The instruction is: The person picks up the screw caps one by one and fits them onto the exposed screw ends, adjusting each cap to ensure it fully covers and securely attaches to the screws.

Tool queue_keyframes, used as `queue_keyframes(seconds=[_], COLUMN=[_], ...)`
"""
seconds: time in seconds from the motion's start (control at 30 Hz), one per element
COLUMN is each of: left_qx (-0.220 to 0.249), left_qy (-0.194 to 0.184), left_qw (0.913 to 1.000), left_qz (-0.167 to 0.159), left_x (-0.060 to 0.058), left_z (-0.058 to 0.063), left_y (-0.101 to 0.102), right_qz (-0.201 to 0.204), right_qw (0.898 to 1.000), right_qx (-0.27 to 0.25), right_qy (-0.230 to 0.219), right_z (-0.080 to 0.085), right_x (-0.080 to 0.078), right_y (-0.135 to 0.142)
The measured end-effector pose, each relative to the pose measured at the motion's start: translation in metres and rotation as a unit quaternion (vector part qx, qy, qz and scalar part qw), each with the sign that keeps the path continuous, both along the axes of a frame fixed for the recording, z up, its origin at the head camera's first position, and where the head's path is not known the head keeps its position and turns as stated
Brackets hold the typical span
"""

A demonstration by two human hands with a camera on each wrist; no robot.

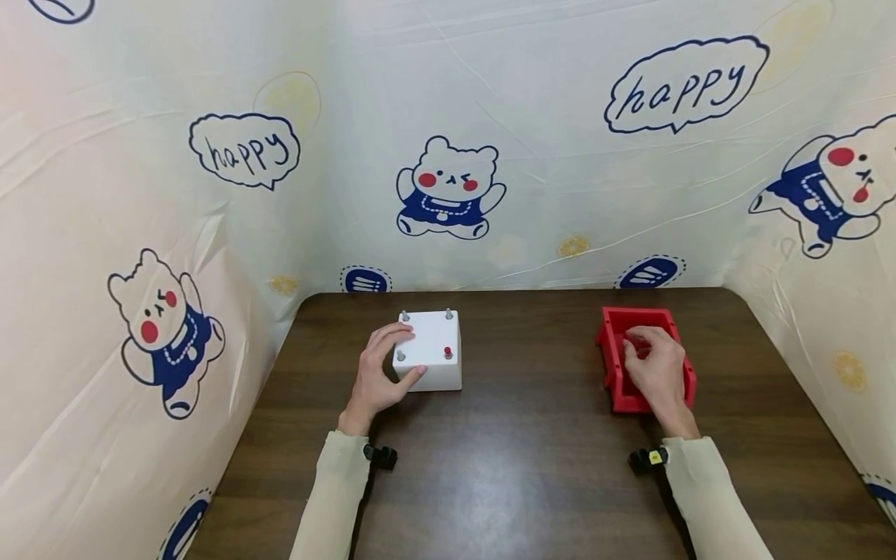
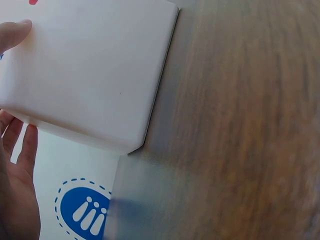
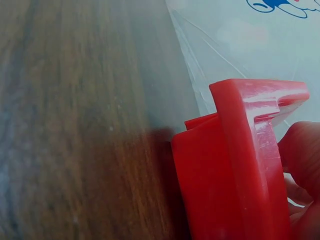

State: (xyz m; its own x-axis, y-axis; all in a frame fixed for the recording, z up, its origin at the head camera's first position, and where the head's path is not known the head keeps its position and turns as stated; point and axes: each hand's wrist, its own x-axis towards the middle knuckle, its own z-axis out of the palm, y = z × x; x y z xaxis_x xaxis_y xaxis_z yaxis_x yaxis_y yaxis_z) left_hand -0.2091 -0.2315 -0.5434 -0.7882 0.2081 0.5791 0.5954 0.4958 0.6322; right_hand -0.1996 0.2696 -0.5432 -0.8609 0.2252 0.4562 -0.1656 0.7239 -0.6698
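A white box (image 1: 428, 350) stands at the left of the tabletop, with a small metal post near each top corner. The front-right post carries a red cap (image 1: 448, 352). My left hand (image 1: 378, 377) grips the box from its left, thumb on the front face and fingers (image 2: 28, 150) on the opposite side. To the right, my right hand (image 1: 658, 369) reaches into an open red bin (image 1: 633, 403) with its fingers bent. The bin's wall hides the fingertips in the right wrist view, and I cannot tell whether they hold anything.
Both things stand on a dark wood-grain table (image 1: 518, 451), well apart from each other. A pale printed cloth (image 1: 546, 194) with bears and lettering hangs behind the table and along both sides. Each wrist wears a small black camera (image 1: 381, 457).
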Motion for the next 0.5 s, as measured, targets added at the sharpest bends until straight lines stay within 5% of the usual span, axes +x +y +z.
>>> queue_keyframes(seconds=[0.5], left_qx=[0.002], left_qy=[-0.002], left_qw=[1.0000], left_qz=[0.000], left_x=[-0.0006], left_z=[-0.0020], left_y=[0.0000], right_qz=[-0.014], right_qw=[0.999], right_qx=[0.011], right_qy=[-0.048], right_z=[-0.0001], right_x=[-0.0034], right_y=[0.0015])
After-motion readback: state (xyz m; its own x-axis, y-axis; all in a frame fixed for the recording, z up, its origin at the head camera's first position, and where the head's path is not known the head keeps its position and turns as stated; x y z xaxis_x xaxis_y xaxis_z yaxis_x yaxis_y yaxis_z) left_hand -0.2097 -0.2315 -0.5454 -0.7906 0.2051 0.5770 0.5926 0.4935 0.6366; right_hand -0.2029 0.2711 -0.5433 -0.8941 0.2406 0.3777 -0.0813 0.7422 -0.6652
